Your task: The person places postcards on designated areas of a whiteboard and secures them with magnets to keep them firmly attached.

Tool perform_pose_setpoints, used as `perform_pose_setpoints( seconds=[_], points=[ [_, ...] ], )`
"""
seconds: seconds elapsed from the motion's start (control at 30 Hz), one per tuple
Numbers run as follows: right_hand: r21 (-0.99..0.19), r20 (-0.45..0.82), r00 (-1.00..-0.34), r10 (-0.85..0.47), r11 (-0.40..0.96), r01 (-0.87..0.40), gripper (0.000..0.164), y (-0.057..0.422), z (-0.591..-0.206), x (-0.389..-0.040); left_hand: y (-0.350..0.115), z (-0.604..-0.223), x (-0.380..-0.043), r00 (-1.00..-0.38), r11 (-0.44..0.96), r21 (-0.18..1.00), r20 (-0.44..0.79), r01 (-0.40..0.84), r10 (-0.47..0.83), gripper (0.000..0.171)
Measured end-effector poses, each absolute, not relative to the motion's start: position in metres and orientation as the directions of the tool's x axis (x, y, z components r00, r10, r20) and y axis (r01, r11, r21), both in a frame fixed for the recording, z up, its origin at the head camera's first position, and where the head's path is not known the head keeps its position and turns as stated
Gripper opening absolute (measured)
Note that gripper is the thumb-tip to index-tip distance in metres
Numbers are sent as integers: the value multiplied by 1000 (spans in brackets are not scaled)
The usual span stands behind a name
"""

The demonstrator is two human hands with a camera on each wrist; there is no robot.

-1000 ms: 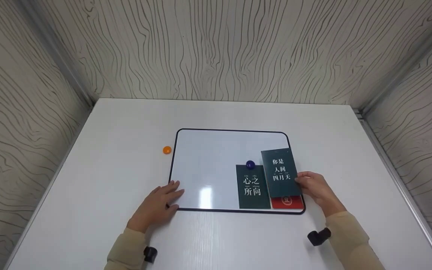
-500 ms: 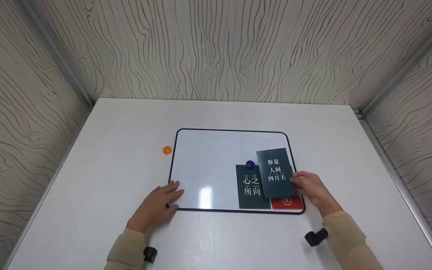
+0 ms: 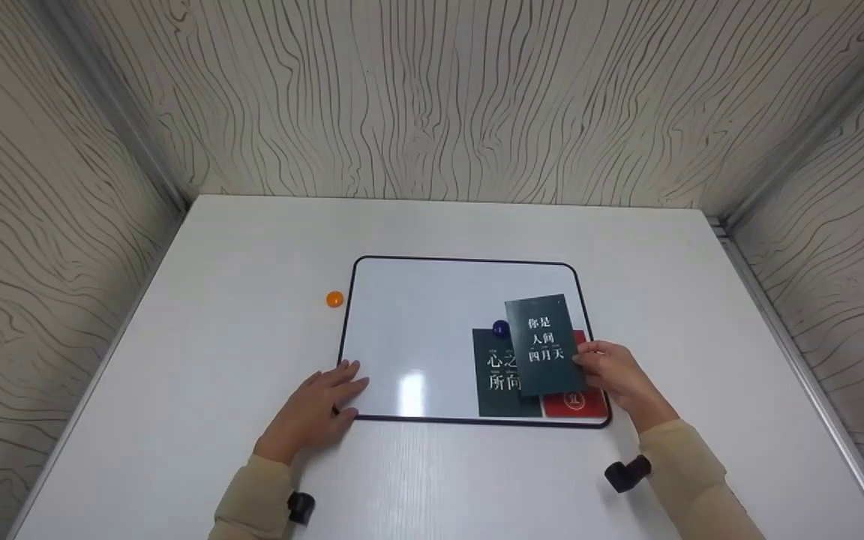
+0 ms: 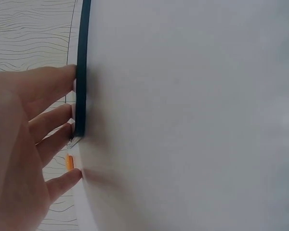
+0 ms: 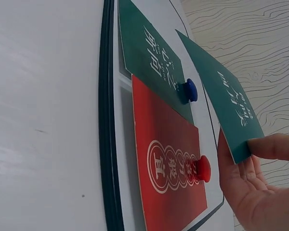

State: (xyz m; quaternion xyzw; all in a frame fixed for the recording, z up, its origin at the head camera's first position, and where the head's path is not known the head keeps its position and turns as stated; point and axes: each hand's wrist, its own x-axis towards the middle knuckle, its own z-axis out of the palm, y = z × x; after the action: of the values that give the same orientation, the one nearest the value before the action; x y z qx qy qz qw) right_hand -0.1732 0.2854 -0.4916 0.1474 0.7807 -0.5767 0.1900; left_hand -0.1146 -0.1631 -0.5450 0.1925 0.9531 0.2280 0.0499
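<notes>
My right hand (image 3: pixel 619 379) pinches a dark green card (image 3: pixel 546 375) with white characters between thumb and fingers. In the right wrist view this card hangs tilted above the whiteboard (image 3: pixel 409 315). Below it, a second green card (image 3: pixel 493 397) lies on the board's lower right, with a blue round magnet (image 5: pixel 191 90) at its top edge. A red card (image 5: pixel 168 159) beside that one bears a red magnet (image 5: pixel 203 169); from the head, the held card hides most of it. At the board's lower left corner rests my left hand (image 3: pixel 316 409), fingers fairly straight.
An orange round magnet (image 3: pixel 334 299) lies on the white table (image 3: pixel 252 247) just left of the board. Wood-patterned panels (image 3: pixel 417 97) enclose the table at the back and sides. Each wrist wears a black camera (image 3: pixel 628 474).
My right hand has shifted left with the held green card, which now overlaps more of the other green card and uncovers a strip of red card. My left hand has stayed put.
</notes>
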Motion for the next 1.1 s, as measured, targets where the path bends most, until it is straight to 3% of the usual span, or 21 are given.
perform_pose_setpoints(
  seconds=[0.33, 0.77, 1.1],
  points=[
    [-832, -482, -876, 9, 308, 461, 21, 277, -490, -174, -163, -544, -115, -919, 817, 459, -2, 349, 393, 45],
    [-853, -468, -884, -15, 268, 447, 11, 270, -494, -175, -162, -545, -116, -924, 826, 457, -24, 329, 382, 46],
    [-843, -491, -871, -15, 258, 471, 13, 258, -493, -173, -163, -548, -117, -924, 825, 455, -15, 334, 382, 46]
  ],
)
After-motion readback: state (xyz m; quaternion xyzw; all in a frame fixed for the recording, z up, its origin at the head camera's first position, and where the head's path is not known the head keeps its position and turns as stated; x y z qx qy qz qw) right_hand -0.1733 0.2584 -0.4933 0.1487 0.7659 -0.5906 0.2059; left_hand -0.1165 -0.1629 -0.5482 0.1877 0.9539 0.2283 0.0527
